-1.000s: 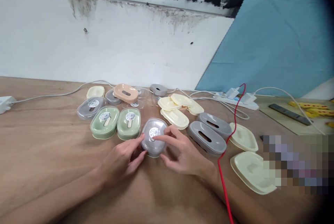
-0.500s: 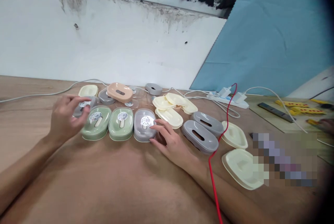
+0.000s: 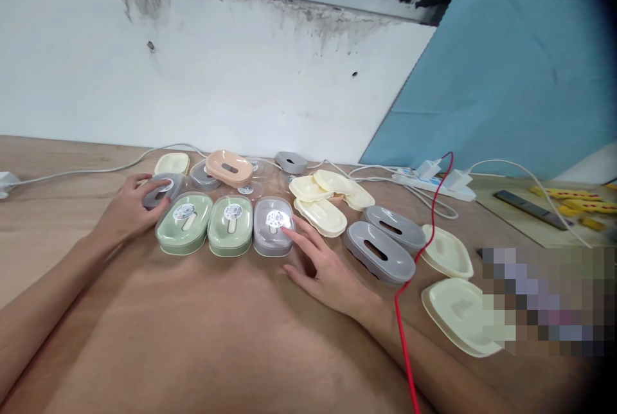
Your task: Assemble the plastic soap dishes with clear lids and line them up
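Note:
A row of lidded oval boxes lies on the wooden table (image 3: 202, 337): two green boxes (image 3: 184, 232) (image 3: 231, 224) and a grey box (image 3: 272, 234) with a round sticker. My right hand (image 3: 322, 267) rests flat beside the grey box, fingers stretched out, fingertips touching its right side. My left hand (image 3: 129, 208) curls round another grey lidded box (image 3: 161, 188) at the left end of the row, behind the first green one.
Behind the row lie a peach box (image 3: 228, 167), more grey boxes (image 3: 291, 161) and cream lids (image 3: 321, 216). Two grey bases (image 3: 378, 252) and cream trays (image 3: 457, 315) sit to the right. A red cable (image 3: 407, 337) crosses my right forearm. White cables and chargers (image 3: 429, 173) lie at the back.
The grey box went from in front of me up into the row beside the green ones. My left hand left it and reached to the grey box at the far left.

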Available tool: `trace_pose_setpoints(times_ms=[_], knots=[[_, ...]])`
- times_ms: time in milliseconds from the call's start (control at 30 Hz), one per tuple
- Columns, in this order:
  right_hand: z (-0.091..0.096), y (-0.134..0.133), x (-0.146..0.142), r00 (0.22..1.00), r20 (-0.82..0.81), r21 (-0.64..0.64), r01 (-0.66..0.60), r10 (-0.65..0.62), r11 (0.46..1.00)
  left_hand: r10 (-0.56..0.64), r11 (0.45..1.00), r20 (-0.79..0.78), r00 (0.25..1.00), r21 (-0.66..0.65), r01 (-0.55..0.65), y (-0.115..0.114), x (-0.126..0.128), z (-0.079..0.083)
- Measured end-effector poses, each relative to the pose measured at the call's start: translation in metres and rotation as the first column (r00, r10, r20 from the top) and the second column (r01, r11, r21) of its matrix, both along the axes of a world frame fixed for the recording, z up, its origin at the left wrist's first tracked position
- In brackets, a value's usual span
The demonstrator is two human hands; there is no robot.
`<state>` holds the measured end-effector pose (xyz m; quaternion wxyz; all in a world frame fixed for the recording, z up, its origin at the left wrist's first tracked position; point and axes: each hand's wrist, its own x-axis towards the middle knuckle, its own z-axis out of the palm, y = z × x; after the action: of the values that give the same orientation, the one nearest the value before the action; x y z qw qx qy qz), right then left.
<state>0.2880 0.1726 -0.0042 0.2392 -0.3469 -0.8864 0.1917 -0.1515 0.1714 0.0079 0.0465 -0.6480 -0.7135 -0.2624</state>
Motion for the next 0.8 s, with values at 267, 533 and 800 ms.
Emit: trace_pose_setpoints(times_ms=[267, 533, 800], knots=[[-0.001, 0.001, 0.001, 0.999, -0.038, 0.071, 0.007, -0.005, 0.997, 0.04, 0.999, -0.013, 0.999, -0.008, -0.04, -0.005, 0.001, -0.004], [0.0, 0.002, 0.0, 0.998, -0.064, 0.044, -0.008, 0.011, 0.999, 0.186, 0.954, 0.092, 0.978, 0.22, -0.202, -0.002, -0.004, 0.012], [0.006, -0.003, 0.001, 0.97, -0.241, 0.284, 0.035, 0.036, 0.958, -0.517, 0.707, -0.138, 0.845, 0.489, 0.512, -0.053, 0.08, 0.03]])
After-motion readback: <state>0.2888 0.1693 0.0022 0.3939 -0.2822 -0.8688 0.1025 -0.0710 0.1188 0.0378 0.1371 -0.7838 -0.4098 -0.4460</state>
